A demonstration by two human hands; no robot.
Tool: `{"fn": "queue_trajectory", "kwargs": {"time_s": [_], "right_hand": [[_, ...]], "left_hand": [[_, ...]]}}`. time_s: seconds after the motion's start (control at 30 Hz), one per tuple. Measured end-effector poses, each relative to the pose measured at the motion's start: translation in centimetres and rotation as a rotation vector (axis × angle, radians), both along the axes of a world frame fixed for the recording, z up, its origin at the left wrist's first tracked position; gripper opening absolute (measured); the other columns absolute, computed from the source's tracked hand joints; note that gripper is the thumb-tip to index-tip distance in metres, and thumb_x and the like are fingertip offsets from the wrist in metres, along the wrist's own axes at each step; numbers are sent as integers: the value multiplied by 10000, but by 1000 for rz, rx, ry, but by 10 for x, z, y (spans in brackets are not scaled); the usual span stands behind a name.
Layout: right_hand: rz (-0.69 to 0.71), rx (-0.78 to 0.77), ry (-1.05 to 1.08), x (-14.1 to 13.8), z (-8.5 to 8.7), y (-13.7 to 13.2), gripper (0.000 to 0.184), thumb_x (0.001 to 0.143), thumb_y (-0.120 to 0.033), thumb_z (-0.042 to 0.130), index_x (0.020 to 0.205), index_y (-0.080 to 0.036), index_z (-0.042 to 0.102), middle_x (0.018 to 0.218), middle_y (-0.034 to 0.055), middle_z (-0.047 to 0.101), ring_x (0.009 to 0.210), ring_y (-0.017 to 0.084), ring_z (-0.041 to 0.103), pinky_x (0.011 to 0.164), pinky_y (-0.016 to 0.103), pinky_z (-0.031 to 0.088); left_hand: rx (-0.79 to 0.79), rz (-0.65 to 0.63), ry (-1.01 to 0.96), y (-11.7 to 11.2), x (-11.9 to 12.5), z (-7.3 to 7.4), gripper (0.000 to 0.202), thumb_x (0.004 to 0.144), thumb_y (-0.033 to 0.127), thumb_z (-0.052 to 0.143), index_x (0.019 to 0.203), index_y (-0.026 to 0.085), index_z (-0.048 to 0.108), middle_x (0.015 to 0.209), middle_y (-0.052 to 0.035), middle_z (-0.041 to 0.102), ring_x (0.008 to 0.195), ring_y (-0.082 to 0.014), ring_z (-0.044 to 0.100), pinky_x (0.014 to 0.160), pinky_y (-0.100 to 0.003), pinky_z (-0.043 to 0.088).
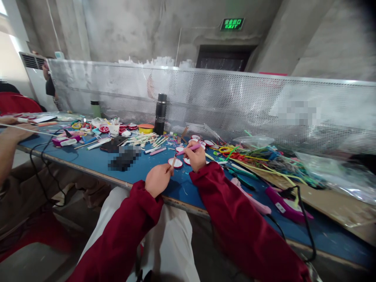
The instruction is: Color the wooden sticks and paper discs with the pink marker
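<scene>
My left hand is closed near the table's front edge, pinching a thin light stick that points up toward a red-rimmed white disc. My right hand is closed round a pink pen-like tool, held level with its tip to the left, just above more red-and-white discs. Both arms wear dark red sleeves. The hands are close together over the blue table.
A black flask stands at the back by a perforated metal screen. Coloured pipe cleaners, a pink glue gun with black cable and plastic bags lie right. Sticks, cups and another person's hands are left.
</scene>
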State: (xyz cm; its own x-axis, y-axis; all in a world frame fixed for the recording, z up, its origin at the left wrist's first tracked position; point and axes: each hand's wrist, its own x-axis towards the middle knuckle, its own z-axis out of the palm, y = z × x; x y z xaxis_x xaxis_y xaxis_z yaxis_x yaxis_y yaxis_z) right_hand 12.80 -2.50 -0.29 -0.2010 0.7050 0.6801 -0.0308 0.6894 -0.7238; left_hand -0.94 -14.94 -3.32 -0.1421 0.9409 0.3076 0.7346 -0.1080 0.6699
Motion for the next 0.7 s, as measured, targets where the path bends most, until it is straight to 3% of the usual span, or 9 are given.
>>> {"fn": "queue_trajectory", "kwargs": {"time_s": [0.7], "right_hand": [[13,-9,6,0,1,-1,126,705,-261,610,631,-236,511,476,-32,515,471,140,472,463,273,351]], "left_hand": [[3,-7,10,2,-1,-3,304,944,287,416,723,214,612,750,-25,681,677,-159,564,618,-279,309]]}}
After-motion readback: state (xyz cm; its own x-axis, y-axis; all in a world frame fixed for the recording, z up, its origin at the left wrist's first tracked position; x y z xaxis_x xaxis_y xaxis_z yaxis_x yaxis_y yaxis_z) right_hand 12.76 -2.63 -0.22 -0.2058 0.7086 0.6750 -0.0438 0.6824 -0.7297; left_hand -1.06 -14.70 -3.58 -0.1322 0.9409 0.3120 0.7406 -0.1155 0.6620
